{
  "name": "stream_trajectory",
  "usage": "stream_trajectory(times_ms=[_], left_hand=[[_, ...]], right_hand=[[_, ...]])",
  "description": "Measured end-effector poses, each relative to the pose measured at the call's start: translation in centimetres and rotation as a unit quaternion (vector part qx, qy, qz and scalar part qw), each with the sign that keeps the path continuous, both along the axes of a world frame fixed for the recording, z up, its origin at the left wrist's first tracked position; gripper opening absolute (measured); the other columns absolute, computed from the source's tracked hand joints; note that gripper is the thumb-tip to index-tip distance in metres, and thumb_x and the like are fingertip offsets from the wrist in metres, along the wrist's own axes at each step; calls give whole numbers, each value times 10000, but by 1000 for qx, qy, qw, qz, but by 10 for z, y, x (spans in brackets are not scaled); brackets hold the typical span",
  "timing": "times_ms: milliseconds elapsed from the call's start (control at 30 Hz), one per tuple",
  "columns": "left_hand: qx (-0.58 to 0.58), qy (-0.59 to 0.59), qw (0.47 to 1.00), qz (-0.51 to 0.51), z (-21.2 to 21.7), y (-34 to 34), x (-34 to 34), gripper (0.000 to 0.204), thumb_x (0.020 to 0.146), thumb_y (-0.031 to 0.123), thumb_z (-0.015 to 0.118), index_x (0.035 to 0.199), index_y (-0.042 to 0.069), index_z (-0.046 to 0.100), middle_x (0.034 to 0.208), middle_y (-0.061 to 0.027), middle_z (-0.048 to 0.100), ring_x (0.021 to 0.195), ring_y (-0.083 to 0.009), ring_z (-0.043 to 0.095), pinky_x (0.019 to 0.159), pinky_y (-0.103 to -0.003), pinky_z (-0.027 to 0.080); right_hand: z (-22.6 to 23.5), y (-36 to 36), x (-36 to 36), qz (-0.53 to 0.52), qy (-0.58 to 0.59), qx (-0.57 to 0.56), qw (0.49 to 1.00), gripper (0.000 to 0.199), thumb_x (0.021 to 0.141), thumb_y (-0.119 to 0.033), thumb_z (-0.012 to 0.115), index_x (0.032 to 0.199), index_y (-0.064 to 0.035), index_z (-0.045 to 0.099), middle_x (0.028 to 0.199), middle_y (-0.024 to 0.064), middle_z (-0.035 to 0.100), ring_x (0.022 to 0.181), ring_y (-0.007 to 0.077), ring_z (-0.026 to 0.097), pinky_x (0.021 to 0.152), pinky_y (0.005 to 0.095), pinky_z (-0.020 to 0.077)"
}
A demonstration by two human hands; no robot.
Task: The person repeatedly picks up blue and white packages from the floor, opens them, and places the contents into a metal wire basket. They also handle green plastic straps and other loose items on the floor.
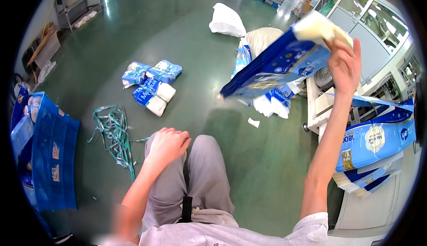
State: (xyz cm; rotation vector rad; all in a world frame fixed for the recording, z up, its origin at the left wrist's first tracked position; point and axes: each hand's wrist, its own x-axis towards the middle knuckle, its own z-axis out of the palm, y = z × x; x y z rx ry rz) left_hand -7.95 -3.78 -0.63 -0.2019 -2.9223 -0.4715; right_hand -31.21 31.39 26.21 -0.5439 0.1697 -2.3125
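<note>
My right hand [344, 68] is raised at the right, its fingers closed on the pale upper end of a blue printed plastic packaging bag [280, 59]. The bag hangs tilted in the air, its lower end toward the middle of the view, and its pale end is blurred. My left hand [168, 146] lies palm down on my left knee and holds nothing. Beyond that knee, tied bundles of folded blue-and-white packaging bags [153, 90] lie on the floor. A tangle of teal strapping [114, 135] sits left of my leg.
A blue plastic crate [55, 157] filled with wrapped packs stands at the left. At the right, blue packaging bags [376, 139] are piled beside a white machine [373, 46]. A white sack [226, 21], a beige sack [263, 39] and loose film scraps [271, 106] lie ahead.
</note>
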Motion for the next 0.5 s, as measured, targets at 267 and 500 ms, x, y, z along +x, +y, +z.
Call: stream_trajectory(times_ms=[267,500], left_hand=[[-2,-26,1000,-2,1,6,-6,170,880,253,680,821,99,722,747,-67,714,775,-276,678,793,-410,514],[10,-41,997,-65,-2,28,-31,177,868,259,699,817,92,724,738,-90,705,763,-298,672,776,-414,516]], right_hand=[[-117,81,124,-167,-132,7,977,607,1044,-314,501,1578,-107,301,1524,132,379,621,97,490,532,242,444],[-255,167,291,-268,-156,-21,950,528,1050,-342,481,1502,-88,384,1402,200,474,674,94,507,580,265,446]])
